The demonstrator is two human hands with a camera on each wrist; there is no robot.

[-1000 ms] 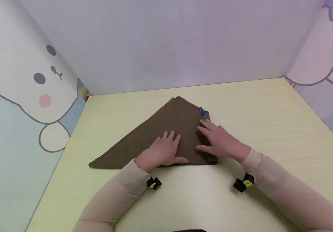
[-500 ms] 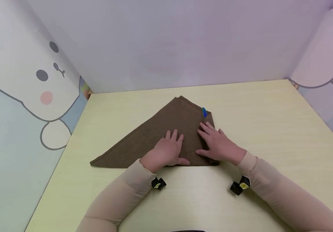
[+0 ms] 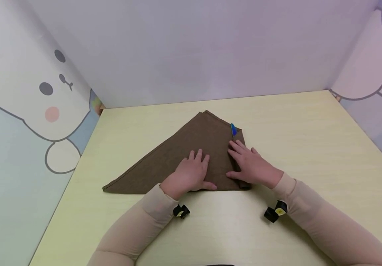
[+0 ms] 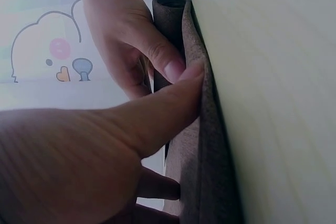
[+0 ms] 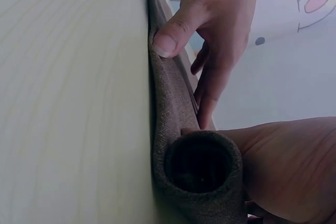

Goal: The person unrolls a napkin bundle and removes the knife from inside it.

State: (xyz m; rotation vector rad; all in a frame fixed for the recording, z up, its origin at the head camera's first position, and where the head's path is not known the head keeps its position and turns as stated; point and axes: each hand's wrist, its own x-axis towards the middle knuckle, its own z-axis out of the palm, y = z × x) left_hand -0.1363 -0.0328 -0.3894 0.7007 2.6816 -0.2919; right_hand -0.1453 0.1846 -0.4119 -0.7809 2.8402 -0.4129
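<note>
A brown cloth (image 3: 164, 164) lies folded in a triangle on the table, its long point to the left. Its right side is rolled into a tube, whose round hollow end (image 5: 202, 163) faces the right wrist camera. My left hand (image 3: 191, 173) rests on the middle of the cloth, fingers spread, thumb along the near edge. Over the roll lies my right hand (image 3: 252, 164), its fingers stretched across onto the flat part and its thumb beside the roll's near end. A slim blue tip (image 3: 233, 129) pokes out at the roll's far end; the rest of that thing is hidden in the cloth.
The pale wood-grain table (image 3: 294, 133) ends at a plain light wall (image 3: 191, 51) at the back. Side panels with cartoon animals stand left and right. A small black camera is strapped to each wrist, below the beige sleeves (image 3: 320, 214).
My right hand has shifted slightly toward me along the roll, with its thumb nearer the cloth's front edge. My left hand stays on the cloth, and the folded shape looks much the same.
</note>
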